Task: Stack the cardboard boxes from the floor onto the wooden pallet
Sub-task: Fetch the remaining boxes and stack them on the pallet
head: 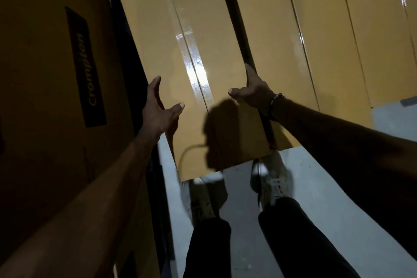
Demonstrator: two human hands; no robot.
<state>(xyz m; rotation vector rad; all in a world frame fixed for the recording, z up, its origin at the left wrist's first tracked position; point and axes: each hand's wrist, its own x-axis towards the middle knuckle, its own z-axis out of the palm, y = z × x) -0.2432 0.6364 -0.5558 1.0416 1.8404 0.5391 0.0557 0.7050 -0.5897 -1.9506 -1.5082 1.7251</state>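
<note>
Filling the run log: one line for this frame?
phase: reaching for box | left hand: open, at left edge of taped box | right hand: fingers over its right edge | neighbouring boxes: in row, right

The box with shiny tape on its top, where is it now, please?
In the head view the taped box sits centre frame, between the left hand and right hand, with the Crompton box on its left.
</note>
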